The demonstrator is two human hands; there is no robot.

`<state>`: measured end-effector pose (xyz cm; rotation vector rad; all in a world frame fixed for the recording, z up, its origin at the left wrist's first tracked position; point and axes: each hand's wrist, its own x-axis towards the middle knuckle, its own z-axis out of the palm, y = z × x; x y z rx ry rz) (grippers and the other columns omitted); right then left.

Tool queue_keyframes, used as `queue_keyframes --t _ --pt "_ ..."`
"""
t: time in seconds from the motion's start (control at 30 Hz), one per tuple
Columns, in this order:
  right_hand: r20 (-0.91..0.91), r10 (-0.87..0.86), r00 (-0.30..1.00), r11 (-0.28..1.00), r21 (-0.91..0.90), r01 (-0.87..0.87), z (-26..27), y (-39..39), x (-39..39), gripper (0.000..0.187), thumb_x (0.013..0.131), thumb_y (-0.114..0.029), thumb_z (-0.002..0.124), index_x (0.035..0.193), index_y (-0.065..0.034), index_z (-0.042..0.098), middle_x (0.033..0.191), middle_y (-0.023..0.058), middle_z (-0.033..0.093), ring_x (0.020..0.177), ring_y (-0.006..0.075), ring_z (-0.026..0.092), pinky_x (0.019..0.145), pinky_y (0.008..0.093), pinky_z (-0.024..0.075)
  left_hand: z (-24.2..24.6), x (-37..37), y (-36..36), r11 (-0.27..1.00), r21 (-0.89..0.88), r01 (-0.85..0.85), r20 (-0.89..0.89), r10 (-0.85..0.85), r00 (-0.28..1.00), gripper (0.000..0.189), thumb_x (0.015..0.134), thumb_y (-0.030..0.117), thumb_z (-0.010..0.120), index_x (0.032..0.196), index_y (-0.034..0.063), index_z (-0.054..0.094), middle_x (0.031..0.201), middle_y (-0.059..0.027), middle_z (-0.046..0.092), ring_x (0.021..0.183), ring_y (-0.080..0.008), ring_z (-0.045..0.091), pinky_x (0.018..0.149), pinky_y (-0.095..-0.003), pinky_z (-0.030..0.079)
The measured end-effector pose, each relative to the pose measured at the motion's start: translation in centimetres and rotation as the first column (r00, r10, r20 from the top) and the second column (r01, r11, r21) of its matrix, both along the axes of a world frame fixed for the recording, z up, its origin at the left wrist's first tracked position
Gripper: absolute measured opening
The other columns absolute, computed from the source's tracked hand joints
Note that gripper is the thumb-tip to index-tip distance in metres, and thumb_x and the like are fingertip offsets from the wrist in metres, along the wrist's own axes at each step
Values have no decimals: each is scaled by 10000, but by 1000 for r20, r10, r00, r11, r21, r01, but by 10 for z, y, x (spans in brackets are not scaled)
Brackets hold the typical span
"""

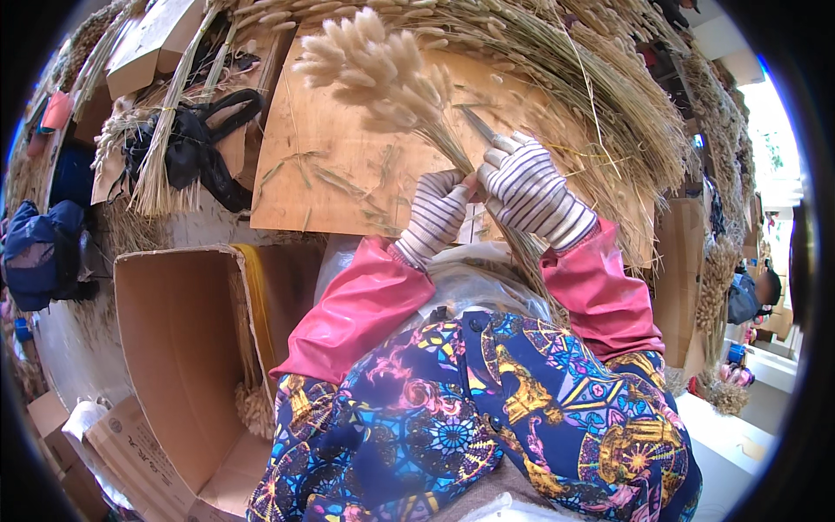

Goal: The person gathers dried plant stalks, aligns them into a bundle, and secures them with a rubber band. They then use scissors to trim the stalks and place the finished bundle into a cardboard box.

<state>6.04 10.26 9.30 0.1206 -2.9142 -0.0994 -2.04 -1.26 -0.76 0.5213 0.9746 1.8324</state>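
A bunch of dried bunny-tail grass (385, 72) is held by its stems over the front of a wooden board (326, 143). My left hand (434, 212), in a striped knit glove, grips the stems just below the fluffy heads. Close beside it, my right hand (531, 186) has a knife (478, 124) in it, blade pointing up and away. The right fingers also meet the stems, and its palm side is hidden. Below the hands the stem ends run down past my right wrist. Bits of cut leaf (339, 181) lie scattered on the board.
A thick pile of dried grass stalks (587, 98) covers the board's far and right sides. On the left stand an open cardboard box (176, 352) with a grass bunch inside and a black bag (189, 150). Another person (750, 293) is at the far right.
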Motion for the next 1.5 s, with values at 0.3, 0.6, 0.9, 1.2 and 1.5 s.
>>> queue_keyframes --t 0.3,0.6,0.9,1.2,1.5 --pt "149 -635 758 699 -308 646 -11 -28 -3 208 653 -220 611 589 -22 609 514 180 524 486 323 530 512 409 438 -5 24 0 987 139 -86 -119 103 988 189 897 99 598 1044 -18 621 890 2 639 803 -70 549 718 -224 460" --pt "597 -181 782 -154 -802 577 7 3 20 293 801 -268 661 604 -53 631 517 -9 519 437 71 434 419 234 339 15 22 -18 976 193 101 -155 -72 985 519 912 114 597 1385 15 408 975 -57 662 839 -81 553 749 -250 468" --pt "660 -361 659 -69 -724 686 -29 -13 38 470 804 -480 684 785 -12 653 672 -1 568 613 90 515 550 259 409 13 17 -11 991 -17 -133 98 134 986 357 918 215 615 1087 -99 589 987 -194 666 938 -220 646 907 -326 494" --pt "645 -280 711 282 -653 703 -47 -19 97 478 694 -178 755 1105 10 601 899 181 665 859 263 643 776 358 491 23 -33 -9 972 101 -214 257 182 949 315 906 208 631 1007 -86 583 957 -230 655 872 -298 669 798 -375 551" --pt "263 -586 766 745 -196 637 6 -13 72 316 630 -121 719 931 -46 659 766 204 645 722 376 632 647 426 505 33 -59 -44 994 -57 -89 -23 87 996 312 901 237 615 1032 -40 672 929 -133 703 871 -198 681 823 -323 533"
